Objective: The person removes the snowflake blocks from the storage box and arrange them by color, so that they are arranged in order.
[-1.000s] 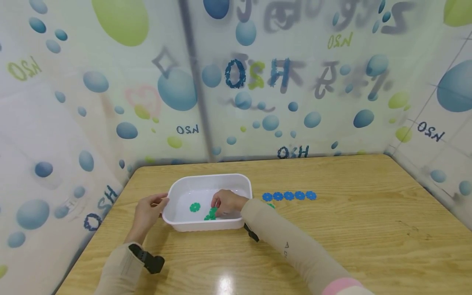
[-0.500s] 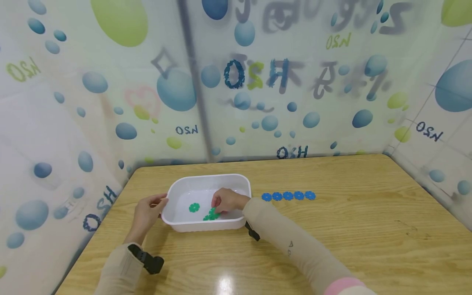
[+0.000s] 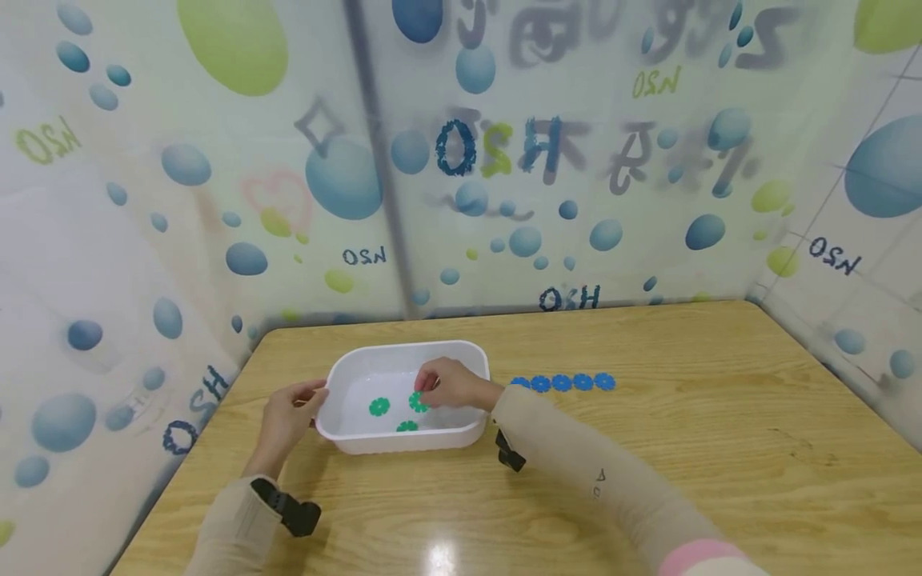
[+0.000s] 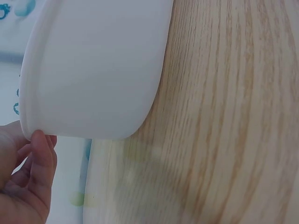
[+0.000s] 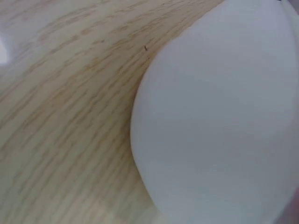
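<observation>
Worktop of pale wood-grained board [image 3: 720, 384] carries the work, and its sheen suggests to me that things will slide on it easily. On its left half stands a white, rounded-oblong plastic tray [image 3: 374, 445], which I judge light, fairly stiff and apt to skate if nudged; the rim is where I would steady it. The person's bare left hand [image 3: 288, 416] does that, thumb and fingers pinching the rim at the left end. The bare right hand [image 3: 454, 384] reaches inside, fingers curled and, as far as I can make out from the head view, clamped on one green disc; my right wrist view hides the fingertips.

Right of the tray lies a straight row of five blue, flower-edged flat discs [image 3: 562, 383], the nearest partly hidden. Smallest are the single discs in the tray: a green, notched-edge flat disc [image 3: 379, 407] on the floor, another showing low by the front wall, and the green disc at the right fingertips [image 3: 418, 402]. I expect thin plastic: light, stiff, hardly fragile, slippery when flat. I'd pinch at the notched edge, where the teeth give purchase, rather than press on the face.
</observation>
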Tool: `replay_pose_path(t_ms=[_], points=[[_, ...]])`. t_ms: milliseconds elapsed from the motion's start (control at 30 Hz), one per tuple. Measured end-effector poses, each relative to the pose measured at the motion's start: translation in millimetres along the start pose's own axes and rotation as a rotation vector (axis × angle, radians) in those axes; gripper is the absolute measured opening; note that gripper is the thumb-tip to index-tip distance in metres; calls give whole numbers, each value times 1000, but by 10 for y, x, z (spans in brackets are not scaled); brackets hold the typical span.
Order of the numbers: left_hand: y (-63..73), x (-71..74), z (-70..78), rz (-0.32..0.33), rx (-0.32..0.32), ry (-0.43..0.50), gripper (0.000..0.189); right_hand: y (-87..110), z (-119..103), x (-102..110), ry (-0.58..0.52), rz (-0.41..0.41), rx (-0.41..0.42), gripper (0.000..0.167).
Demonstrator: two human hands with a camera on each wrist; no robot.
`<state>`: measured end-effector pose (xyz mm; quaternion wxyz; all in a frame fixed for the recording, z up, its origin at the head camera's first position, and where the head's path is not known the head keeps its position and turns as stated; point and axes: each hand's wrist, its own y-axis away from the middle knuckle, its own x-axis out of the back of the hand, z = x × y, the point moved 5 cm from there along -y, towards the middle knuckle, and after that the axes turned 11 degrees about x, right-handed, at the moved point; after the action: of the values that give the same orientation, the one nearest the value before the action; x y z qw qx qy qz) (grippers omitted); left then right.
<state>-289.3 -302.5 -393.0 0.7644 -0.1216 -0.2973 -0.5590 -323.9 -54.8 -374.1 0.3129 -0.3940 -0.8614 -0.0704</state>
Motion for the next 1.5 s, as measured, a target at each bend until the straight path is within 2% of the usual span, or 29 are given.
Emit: replay_pose_path(t_ms=[200, 467, 600, 700, 833, 933, 1067, 1200, 1367, 1500], points=[[44, -38, -10, -3, 0, 27, 37, 246, -37, 250, -19, 78, 68, 8], [81, -8, 49, 5, -6, 20, 38, 654, 11, 644, -70, 157, 35, 11], [-64, -40, -51, -13, -11, 24, 39, 821, 88, 817, -86, 197, 51, 11], [-254, -88, -223, 17, -27, 2, 37, 937, 196, 901, -91, 205, 69, 12], [-461, -138, -431, 79, -54, -42, 36, 1074, 365, 937, -134, 170, 43, 13], [-528, -157, -501, 90, -62, -33, 39, 1168, 498, 939, -165, 146, -9, 15], [-543, -168, -523, 92, -57, -24, 38, 1277, 656, 954, -168, 163, -63, 17], [-524, -170, -510, 90, -53, -29, 38, 1352, 765, 969, -152, 188, -72, 15], [-508, -152, -487, 82, -50, -21, 39, 1374, 860, 964, -113, 183, -78, 14], [-498, -147, -489, 76, -36, -25, 40, 1359, 922, 937, -66, 183, -131, 12]])
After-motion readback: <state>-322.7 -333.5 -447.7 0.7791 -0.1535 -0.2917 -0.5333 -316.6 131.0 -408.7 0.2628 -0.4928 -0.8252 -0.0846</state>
